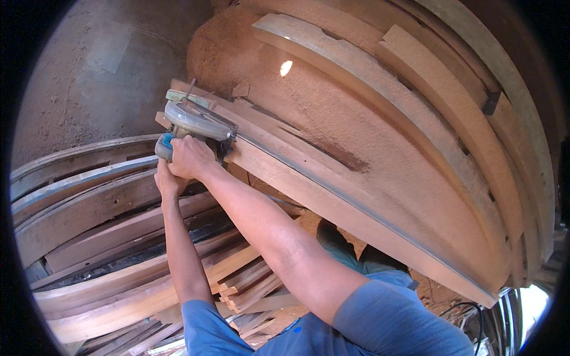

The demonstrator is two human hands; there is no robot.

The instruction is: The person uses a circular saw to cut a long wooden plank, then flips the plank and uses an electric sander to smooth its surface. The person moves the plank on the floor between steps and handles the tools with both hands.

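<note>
My right hand [190,155] is wrapped round the blue-and-grey handle of a power saw [196,121] at the upper left of the head view. My left hand [169,178] is closed at the underside of the same handle, its fingers partly hidden behind my right hand. The saw's metal body sits at the far end of a long pale board [326,207], which runs diagonally down to the lower right with a dark straight strip along it. Sawdust coats the work surface [386,148] beside the board.
Several curved timbers [445,101] lie along the upper right, powdered with sawdust. Stacked boards [107,231] fill the lower left, below a dark dusty floor or surface [89,101]. A black cable [475,311] loops at the lower right, near my legs.
</note>
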